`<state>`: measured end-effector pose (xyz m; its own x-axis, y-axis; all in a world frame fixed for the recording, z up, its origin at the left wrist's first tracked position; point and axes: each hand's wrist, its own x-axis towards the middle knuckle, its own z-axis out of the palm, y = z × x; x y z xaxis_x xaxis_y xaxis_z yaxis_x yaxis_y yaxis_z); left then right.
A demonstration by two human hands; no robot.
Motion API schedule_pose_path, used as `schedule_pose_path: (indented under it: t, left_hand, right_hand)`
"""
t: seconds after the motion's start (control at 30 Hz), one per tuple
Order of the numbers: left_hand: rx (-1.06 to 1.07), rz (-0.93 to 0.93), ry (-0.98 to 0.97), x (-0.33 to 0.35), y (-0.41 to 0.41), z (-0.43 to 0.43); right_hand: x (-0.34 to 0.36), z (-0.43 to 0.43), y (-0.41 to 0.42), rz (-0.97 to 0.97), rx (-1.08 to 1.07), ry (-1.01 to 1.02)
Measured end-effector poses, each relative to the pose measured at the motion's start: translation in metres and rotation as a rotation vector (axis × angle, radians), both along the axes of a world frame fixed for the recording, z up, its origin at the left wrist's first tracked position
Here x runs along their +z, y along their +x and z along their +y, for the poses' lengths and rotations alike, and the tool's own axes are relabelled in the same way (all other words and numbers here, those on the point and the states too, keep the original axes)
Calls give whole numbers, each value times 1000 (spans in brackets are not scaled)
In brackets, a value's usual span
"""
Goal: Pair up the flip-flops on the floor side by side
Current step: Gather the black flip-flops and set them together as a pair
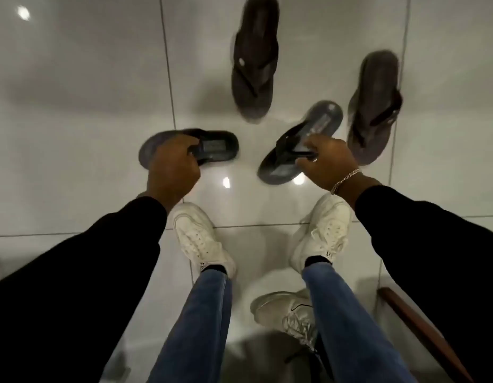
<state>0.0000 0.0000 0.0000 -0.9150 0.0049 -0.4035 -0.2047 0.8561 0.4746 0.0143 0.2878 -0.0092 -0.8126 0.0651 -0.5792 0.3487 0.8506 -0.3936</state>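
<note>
Two grey flip-flops with black straps are in my hands above the glossy white tile floor (88, 120). My left hand (172, 164) grips the left grey flip-flop (212, 146), which lies sideways with its heel pointing right. My right hand (328, 161) pinches the strap of the right grey flip-flop (314, 128), which is angled with its heel up to the right. Two dark brown flip-flops lie beyond, apart from each other: one brown flip-flop (253, 56) at top centre, the other brown flip-flop (375, 106) at the right, both roughly lengthwise.
My white sneakers (198, 239) and jeans-clad legs fill the bottom centre. A loose beige sneaker (286, 313) lies between my legs. A brown wooden edge (422, 330) runs along the bottom right. Bright light reflections dot the tiles.
</note>
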Motion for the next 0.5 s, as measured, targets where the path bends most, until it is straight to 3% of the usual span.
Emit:
schedule_pose_path:
  t: [0.1,0.17,0.23,0.33,0.5]
  left_hand:
    - [-17,22,-114,-53,3,-26]
    - [-157,-20,-199,-83,10,-44]
    - [-291,-71,-275,-105,19,-59]
    - [-299,-87,-321,-120,21,-73]
    - [-253,-52,-283,-131,15,-76]
  right_hand:
    - [-53,-11,10,-170,25,17]
    - [-82,-18,17,-208,52,57]
    - [-99,-25,20,-159,68,140]
    - [-113,-38,21,-75,29,196]
    - [-116,-78,21,-13,56,42]
